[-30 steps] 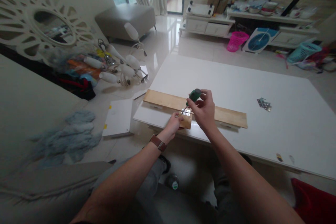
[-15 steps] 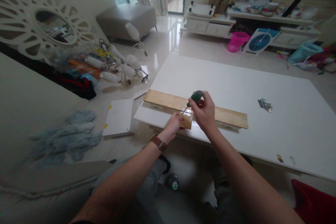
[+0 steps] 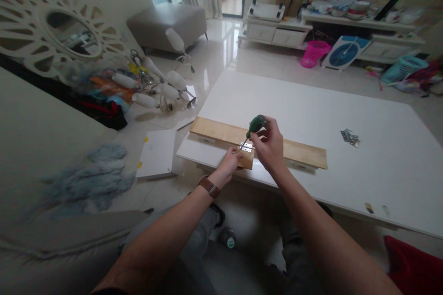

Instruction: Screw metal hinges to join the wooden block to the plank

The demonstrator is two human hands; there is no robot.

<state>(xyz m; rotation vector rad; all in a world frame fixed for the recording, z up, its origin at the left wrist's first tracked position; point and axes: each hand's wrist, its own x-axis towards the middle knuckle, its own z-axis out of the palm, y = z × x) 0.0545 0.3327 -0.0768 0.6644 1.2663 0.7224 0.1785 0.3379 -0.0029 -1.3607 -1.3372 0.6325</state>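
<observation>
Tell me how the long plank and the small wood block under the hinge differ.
The plank is long and thin, lying across the table; the block is short and stubby. The left hand steadies the block; no hand touches the plank. Both are pale bare wood, joined by a metal hinge.

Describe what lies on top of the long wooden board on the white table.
On the long wooden board lies a small metal hinge, met by the green-handled screwdriver in the right hand. The left hand steadies a smaller wood piece. Any screws are hidden.
</observation>
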